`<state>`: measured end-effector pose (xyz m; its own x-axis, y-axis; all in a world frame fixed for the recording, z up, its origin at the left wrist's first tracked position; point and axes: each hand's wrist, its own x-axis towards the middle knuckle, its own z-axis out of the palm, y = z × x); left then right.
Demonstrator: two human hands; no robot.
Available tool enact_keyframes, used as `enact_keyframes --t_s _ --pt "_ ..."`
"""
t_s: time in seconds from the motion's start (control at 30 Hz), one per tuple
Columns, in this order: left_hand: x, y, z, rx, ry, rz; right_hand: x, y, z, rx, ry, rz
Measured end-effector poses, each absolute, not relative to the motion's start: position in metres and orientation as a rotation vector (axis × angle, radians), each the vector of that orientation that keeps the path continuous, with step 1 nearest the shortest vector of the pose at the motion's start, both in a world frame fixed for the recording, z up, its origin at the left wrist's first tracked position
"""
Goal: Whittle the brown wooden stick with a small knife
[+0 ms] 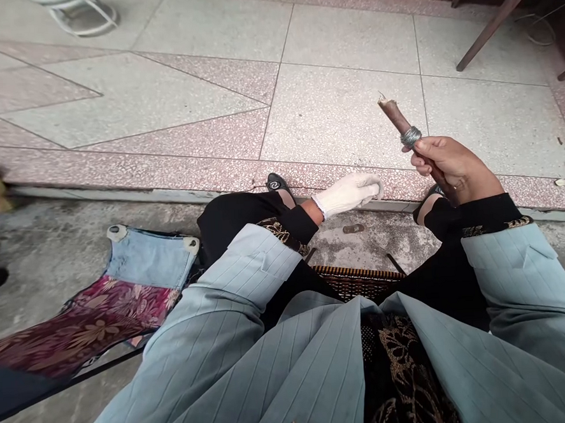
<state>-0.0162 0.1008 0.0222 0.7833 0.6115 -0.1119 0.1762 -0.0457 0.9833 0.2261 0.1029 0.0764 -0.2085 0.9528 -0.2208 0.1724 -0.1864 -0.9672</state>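
My right hand point(452, 163) is bare and closed round a short brown wooden stick point(394, 116), holding it up at a slant. The stick's upper end is broken and pale, with splinters. A coil of thin grey wire point(410, 136) is wound round the stick just above my thumb and fingertips. My left hand point(348, 193), in a white knitted glove, hovers between my knees with its fingers curled together. Its palm is turned away, so whatever may be inside is hidden. The glove's fingertips look greyish.
A raised terrazzo floor point(338, 112) begins at a low step by my shoes. A small brown piece point(353, 229) lies on the concrete below. At left are a denim-and-floral cloth seat point(144, 261) and a white-legged stool point(83, 16). Wooden furniture legs point(491, 26) stand at upper right.
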Motion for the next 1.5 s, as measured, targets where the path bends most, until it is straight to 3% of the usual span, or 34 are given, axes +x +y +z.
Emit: enact_keyframes --t_s 0.2,0.6,1.13,1.5 --pt "-0.016 0.097 0.03 1.683 0.621 0.298 0.226 0.116 0.052 -1.734 -1.546 1.204" --pt "-0.01 0.09 0.018 1.184 0.549 0.373 0.231 0.118 0.056 -1.622 -1.442 1.12" --pt "-0.013 0.087 0.022 1.193 0.609 0.477 0.211 0.106 0.081 -1.341 -1.344 1.355" --pt "-0.004 0.09 0.031 1.229 0.71 0.784 0.201 0.108 0.084 -1.314 -1.405 1.372"
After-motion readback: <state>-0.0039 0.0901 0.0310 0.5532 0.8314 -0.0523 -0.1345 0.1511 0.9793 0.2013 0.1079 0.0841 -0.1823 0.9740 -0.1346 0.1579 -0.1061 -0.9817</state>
